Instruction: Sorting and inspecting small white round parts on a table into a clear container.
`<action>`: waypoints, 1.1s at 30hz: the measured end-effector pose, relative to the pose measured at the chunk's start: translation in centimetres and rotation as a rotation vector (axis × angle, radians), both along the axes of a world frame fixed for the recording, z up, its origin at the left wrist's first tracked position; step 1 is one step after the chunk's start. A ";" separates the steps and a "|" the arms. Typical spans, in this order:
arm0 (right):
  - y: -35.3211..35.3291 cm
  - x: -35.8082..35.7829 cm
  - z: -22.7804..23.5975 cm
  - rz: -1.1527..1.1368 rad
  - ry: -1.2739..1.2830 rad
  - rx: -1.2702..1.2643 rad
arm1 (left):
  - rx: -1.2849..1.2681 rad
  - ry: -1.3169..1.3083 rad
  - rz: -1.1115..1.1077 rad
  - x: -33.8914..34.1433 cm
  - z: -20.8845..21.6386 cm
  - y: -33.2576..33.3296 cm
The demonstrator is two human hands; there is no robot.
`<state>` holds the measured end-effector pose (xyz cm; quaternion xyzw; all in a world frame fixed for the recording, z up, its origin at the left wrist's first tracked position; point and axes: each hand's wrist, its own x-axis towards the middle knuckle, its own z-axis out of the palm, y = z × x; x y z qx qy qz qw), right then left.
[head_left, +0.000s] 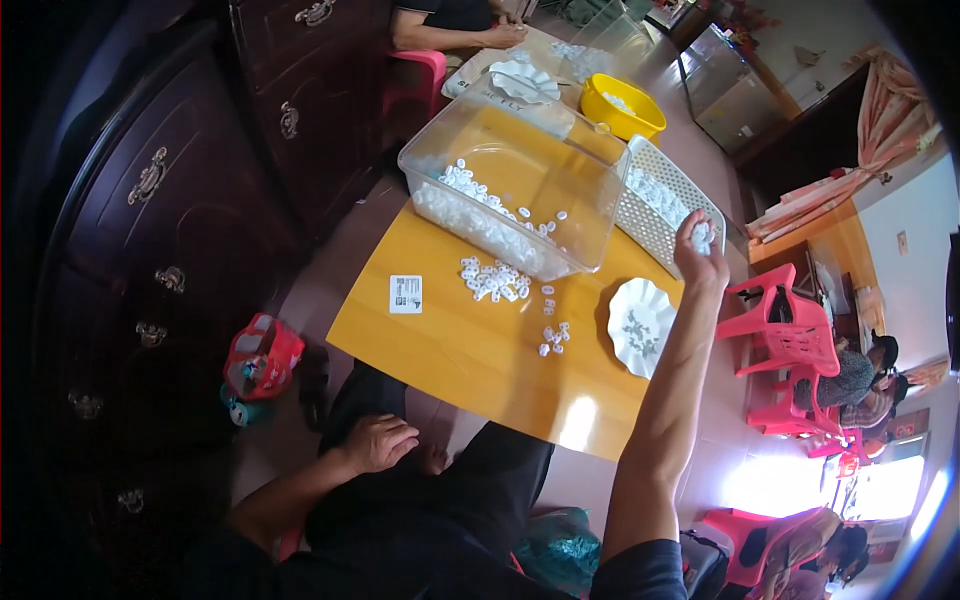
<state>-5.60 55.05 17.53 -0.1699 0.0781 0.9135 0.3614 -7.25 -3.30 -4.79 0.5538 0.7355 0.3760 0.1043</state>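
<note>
My right hand is closed around a clump of small white plastic pieces, above the near end of a white perforated basket. More white pieces lie inside that basket. My left hand rests on my thigh with its fingers loosely curled and nothing visible in them. A large clear plastic bin sits on the yellow table, heaped with white oval pieces along its near left side. Small piles of oval pieces lie before it. A scalloped white plate holds small greyish bits.
A yellow basin and another scalloped plate stand farther back, near a person's arm. Dark drawers line the left. A red bag is on the floor. Pink chairs and other people are at right.
</note>
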 end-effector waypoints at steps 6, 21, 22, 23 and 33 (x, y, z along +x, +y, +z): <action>5.5 -4.6 -0.1 -0.124 -0.088 -0.006 | -0.038 -0.029 -0.008 -1.2 0.2 0.0; 11.3 -5.7 -0.9 -0.440 -1.365 1.005 | -0.057 -0.018 0.004 -1.5 0.7 2.3; 6.7 -6.4 -1.1 -0.275 -1.270 1.044 | -0.095 -0.017 0.043 -1.1 0.7 1.6; 3.4 -6.0 -0.2 -0.275 -1.186 1.188 | -0.094 -0.020 0.037 -1.1 1.0 1.4; -22.9 3.2 -7.1 -0.513 -1.194 1.716 | -0.012 -0.045 0.035 -0.2 -0.3 0.6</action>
